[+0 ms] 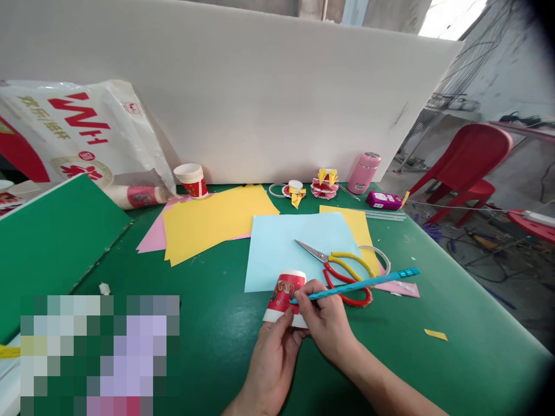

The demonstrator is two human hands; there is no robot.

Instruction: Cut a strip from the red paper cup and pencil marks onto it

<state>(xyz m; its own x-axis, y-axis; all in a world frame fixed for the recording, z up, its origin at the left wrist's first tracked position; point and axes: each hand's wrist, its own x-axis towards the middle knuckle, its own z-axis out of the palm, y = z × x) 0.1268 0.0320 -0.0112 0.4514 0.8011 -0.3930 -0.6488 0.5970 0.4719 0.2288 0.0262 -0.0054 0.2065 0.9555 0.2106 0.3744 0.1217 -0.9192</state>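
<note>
A red and white printed paper cup point(282, 289) is gripped from below by my left hand point(275, 353), its thumb on the printed side. My right hand point(327, 320) pinches a long blue pencil point(359, 286) near its lower end. The pencil's point is at the cup's red side, and its other end slants up to the right. Just behind the hands, scissors point(327, 259) with red and yellow handles lie with blades closed on a light blue sheet of paper point(277, 242). Part of a white tape roll point(385, 258) shows beside the handles.
Yellow sheets point(217, 219) over a pink one lie at the back. Behind them stand another paper cup point(193, 180), decorated paper pieces point(324, 186) and a pink bottle point(364, 173). A green board point(56, 242) and plastic bag point(82, 133) are on the left. A white panel point(260, 98) borders the table.
</note>
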